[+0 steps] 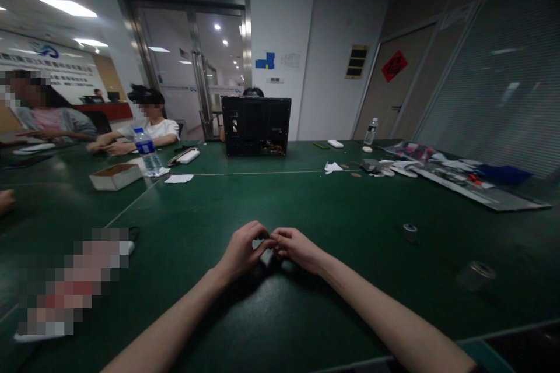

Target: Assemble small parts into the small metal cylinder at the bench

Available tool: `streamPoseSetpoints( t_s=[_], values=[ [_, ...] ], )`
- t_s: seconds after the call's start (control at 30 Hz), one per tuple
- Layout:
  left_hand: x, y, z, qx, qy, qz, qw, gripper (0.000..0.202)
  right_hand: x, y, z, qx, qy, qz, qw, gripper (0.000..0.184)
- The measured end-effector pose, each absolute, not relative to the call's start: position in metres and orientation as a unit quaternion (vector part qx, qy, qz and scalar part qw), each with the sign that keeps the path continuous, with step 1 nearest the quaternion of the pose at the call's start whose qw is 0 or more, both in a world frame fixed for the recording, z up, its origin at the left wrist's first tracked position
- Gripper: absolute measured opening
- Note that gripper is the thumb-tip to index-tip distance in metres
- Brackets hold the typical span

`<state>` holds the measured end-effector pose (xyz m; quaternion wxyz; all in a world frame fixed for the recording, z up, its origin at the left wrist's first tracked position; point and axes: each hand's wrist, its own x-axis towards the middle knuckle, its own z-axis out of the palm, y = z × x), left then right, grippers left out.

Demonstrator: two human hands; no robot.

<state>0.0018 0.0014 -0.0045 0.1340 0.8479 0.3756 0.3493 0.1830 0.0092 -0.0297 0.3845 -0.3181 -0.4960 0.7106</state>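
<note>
My left hand [245, 249] and my right hand [294, 247] meet fingertip to fingertip just above the green table [210, 204]. Both are closed in a pinch. Whatever lies between the fingers is too small and dark to name. Off to the right of my right hand stands a small metal cylinder [410, 232]. A larger metal cylinder [476, 275], somewhat blurred, is nearer the table's right front edge.
Across the table stands a black computer case [256, 125]. Left are an open box [114, 176], a water bottle [147, 151] and a blurred-out phone-like slab [79, 280]. A tray of scattered parts [464, 178] lies right. People sit at the far left.
</note>
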Motion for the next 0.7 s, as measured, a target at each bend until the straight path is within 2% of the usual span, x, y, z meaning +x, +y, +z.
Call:
streamPoseSetpoints(
  t_s=[0.7],
  values=[
    [0.0033, -0.0023, -0.003, 0.858, 0.368, 0.341, 0.108, 0.004, 0.1836, 0.0065, -0.023, -0.323, -0.497, 0.716, 0.369, 0.038]
  ],
)
